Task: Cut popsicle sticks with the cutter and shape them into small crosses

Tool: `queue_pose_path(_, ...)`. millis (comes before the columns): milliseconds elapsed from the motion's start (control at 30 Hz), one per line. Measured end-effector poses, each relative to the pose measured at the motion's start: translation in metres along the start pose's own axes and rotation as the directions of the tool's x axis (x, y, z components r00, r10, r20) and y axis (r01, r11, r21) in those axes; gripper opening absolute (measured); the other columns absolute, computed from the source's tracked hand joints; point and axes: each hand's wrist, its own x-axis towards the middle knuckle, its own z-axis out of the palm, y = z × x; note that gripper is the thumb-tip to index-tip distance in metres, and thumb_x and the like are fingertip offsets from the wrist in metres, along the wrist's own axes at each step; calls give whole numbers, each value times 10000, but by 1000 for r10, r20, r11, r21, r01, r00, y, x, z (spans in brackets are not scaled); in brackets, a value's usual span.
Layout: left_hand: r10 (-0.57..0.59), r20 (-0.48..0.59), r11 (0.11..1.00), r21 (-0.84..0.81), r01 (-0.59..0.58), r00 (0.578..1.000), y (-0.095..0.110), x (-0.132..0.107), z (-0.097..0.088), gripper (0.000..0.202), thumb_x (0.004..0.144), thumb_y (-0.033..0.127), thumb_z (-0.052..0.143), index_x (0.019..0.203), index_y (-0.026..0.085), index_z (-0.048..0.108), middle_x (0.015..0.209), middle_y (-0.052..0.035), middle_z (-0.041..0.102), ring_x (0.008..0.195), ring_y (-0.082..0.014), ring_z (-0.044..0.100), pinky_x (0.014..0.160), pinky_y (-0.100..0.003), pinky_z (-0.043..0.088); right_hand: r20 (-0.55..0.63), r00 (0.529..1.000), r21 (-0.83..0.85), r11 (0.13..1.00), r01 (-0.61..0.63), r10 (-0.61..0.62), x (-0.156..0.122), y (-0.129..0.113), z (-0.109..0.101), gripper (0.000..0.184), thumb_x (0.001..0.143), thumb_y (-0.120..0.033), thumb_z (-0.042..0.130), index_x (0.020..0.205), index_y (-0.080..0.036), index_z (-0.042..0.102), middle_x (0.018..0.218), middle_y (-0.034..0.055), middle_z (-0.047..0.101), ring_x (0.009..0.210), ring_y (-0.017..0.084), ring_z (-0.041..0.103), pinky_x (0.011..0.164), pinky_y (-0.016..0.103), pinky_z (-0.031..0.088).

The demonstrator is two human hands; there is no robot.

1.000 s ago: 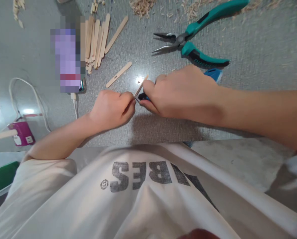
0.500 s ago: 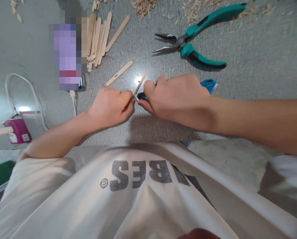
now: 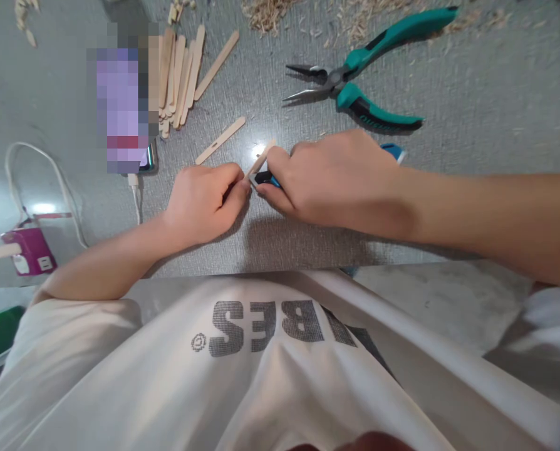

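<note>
My left hand (image 3: 205,203) is closed in a pinch on the near end of a thin wooden stick (image 3: 261,158), which slants up and to the right over the grey table (image 3: 472,106). My right hand (image 3: 329,178) is closed round a blue-handled utility knife (image 3: 394,150); the knife's dark tip (image 3: 262,178) meets the stick just beside my left thumb. The knife's blue rear end sticks out behind my right knuckles. The two hands nearly touch at the stick.
Teal-handled long-nose pliers (image 3: 355,84) lie open behind my right hand. A bundle of wooden sticks (image 3: 179,75) and one loose slotted stick (image 3: 220,140) lie at the back left. Wood shavings (image 3: 265,11) line the far edge. A blurred phone (image 3: 124,100), white cable (image 3: 64,181) and purple plug (image 3: 29,250) sit left.
Both hands stay on the stick and knife; the right hand has slid slightly left and away, hiding more of the knife's blue end. The camera shifted a little.
</note>
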Motion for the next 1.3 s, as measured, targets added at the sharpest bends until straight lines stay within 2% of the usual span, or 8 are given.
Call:
queue_pose_path(167,-36,44,999,15,35,998,8,-4,-5,372,1201,443,530,940,266,727,687,-33,664,685,-243,658,689,-392,408,24,1000,-7,1000,19,-19,-4,6,-2,692,1269,-643,347,1522,-171,783,1193,201,934,1039,405,861,832,448,499)
queue_pose_path(333,-18,75,999,43,15,997,14,-1,-10,341,1161,385,526,840,280,576,633,-17,525,598,-229,524,660,-428,297,60,998,26,999,-33,31,-7,4,-8,790,1224,-708,382,1772,-183,602,1206,213,939,1067,441,867,865,478,517)
queue_pose_path(433,4,111,999,46,-9,994,15,2,-11,355,1131,391,498,793,292,454,617,-11,442,573,-214,397,654,-436,245,54,999,15,1000,-2,1,-8,5,-9,832,1215,-697,353,1845,-175,504,1192,193,939,1056,440,866,854,453,517)
queue_pose_path(567,29,124,998,44,-35,992,11,5,-7,363,1107,419,504,776,295,420,612,-17,453,568,-212,362,640,-433,222,25,999,23,999,44,-45,-9,9,-8,773,1221,-651,345,1776,-171,587,1140,187,938,992,421,850,810,437,490)
queue_pose_path(767,85,105,993,71,-92,991,3,5,-6,403,1126,403,578,741,284,592,602,-46,595,582,-237,515,638,-440,284,33,996,4,997,81,-81,-7,11,-8,703,1234,-642,364,1680,-212,697,1095,170,925,944,388,823,791,429,451)
queue_pose_path(967,59,91,997,48,-64,994,6,5,-7,477,1132,439,542,685,279,505,556,-36,494,563,-220,429,639,-440,250,15,998,105,993,55,-57,-8,10,-9,675,1224,-647,419,1584,-186,756,1132,189,928,979,387,824,801,428,431)
queue_pose_path(1133,53,105,997,52,-59,993,7,3,-5,435,1127,427,501,719,275,505,565,-18,423,559,-205,370,649,-429,217,31,998,44,997,56,-58,-9,8,-5,696,1243,-627,400,1623,-152,737,1179,208,938,1007,377,835,822,425,439)
queue_pose_path(1300,69,116,994,72,-78,991,5,2,-1,446,1136,428,461,722,279,529,567,-30,423,568,-217,371,656,-435,212,10,997,54,996,72,-72,-10,7,-2,683,1229,-627,397,1621,-195,752,1168,196,949,1011,381,836,805,429,456)
